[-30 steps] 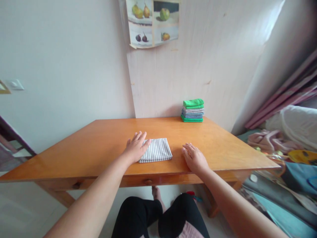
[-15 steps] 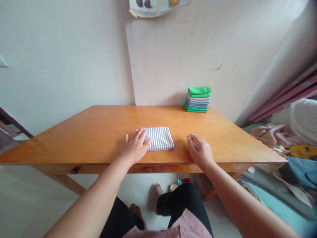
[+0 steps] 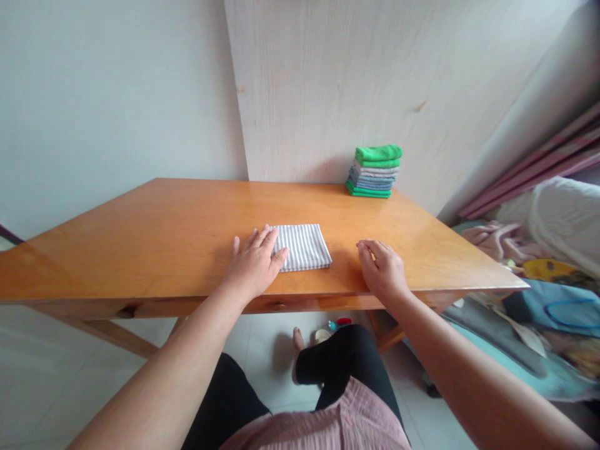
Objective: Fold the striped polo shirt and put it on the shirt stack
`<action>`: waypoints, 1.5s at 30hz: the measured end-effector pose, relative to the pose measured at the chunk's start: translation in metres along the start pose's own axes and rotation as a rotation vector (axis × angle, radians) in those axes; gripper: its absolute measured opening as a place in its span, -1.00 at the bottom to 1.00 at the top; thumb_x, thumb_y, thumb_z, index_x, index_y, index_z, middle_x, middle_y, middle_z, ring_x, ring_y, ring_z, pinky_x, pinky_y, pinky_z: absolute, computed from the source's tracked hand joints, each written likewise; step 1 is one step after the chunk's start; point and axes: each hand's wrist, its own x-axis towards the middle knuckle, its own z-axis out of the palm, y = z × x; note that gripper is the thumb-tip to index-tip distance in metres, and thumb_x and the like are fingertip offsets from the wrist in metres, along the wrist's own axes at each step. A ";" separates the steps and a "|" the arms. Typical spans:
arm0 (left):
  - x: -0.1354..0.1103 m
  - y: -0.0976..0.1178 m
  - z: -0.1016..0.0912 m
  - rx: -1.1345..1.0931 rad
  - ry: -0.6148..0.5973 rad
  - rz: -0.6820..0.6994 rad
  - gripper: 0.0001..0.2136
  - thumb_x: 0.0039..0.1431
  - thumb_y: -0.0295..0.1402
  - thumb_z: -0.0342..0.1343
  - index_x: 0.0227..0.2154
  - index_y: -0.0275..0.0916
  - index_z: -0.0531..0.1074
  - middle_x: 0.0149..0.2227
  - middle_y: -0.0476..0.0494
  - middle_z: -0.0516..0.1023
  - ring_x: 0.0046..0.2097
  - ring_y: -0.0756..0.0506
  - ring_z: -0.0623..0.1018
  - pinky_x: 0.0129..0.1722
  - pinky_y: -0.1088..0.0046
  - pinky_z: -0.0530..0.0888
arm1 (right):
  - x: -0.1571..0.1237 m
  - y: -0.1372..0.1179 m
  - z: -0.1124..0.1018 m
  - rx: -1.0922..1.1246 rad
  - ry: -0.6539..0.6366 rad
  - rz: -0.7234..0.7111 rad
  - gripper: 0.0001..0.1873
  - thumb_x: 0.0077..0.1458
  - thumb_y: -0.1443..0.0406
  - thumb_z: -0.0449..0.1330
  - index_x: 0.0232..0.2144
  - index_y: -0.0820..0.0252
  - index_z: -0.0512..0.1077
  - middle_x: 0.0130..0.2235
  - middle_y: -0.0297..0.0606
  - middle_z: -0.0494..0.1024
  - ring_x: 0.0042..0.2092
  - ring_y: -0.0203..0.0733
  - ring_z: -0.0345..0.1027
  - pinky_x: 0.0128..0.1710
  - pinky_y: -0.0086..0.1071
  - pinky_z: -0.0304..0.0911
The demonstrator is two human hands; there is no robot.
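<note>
A folded cloth with grey and white stripes (image 3: pixel 304 247) lies flat on the wooden table (image 3: pixel 197 215), near its front edge. My left hand (image 3: pixel 255 259) rests palm down with fingers spread, its thumb and fingertips over the cloth's left edge. To the right of the cloth and apart from it, my right hand (image 3: pixel 383 269) sits on the tabletop, fingers curled in loosely toward the thumb. Nothing shows in its curl.
A stack of folded cloths (image 3: pixel 374 172), green, blue and pinkish, stands at the table's back right against the wall board. Beyond the right end are a blue bag (image 3: pixel 557 306) and bedding. Drawer knobs (image 3: pixel 278 306) line the table's front.
The camera view has tilted down and shifted slightly, so the table sits higher in the picture. Both hands and the striped cloth keep about the same places on the table.
</note>
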 end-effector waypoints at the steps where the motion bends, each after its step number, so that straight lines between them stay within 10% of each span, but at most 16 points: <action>1: 0.000 0.000 0.000 -0.001 0.001 0.001 -0.40 0.37 0.04 -0.33 0.35 -0.15 0.05 0.39 -0.21 0.07 0.37 -0.33 0.10 0.26 -0.23 0.03 | 0.000 0.000 0.000 -0.005 -0.005 -0.002 -0.67 0.29 0.17 -0.02 -0.28 0.14 0.51 -0.20 -0.17 0.62 -0.12 -0.08 0.47 -0.06 -0.26 0.27; 36: -0.002 0.001 -0.001 -0.053 -0.011 0.015 -0.39 0.37 0.04 -0.29 0.34 -0.17 0.05 0.39 -0.28 0.06 0.37 -0.29 0.11 0.26 -0.21 0.02 | -0.001 0.006 0.004 -0.027 -0.053 0.007 -0.69 0.24 0.15 0.01 -0.26 0.12 0.52 -0.19 -0.17 0.61 -0.11 -0.05 0.45 -0.08 -0.24 0.27; 45: 0.001 -0.021 -0.001 -0.535 0.166 -0.071 -0.44 0.41 -0.06 -0.31 0.28 -0.31 0.16 0.33 -0.32 0.20 0.34 -0.13 0.20 0.30 0.21 0.18 | -0.004 -0.002 0.000 -0.018 -0.094 -0.013 -0.70 0.25 0.17 0.01 -0.25 0.12 0.51 -0.20 -0.18 0.61 -0.13 -0.04 0.46 -0.10 -0.23 0.29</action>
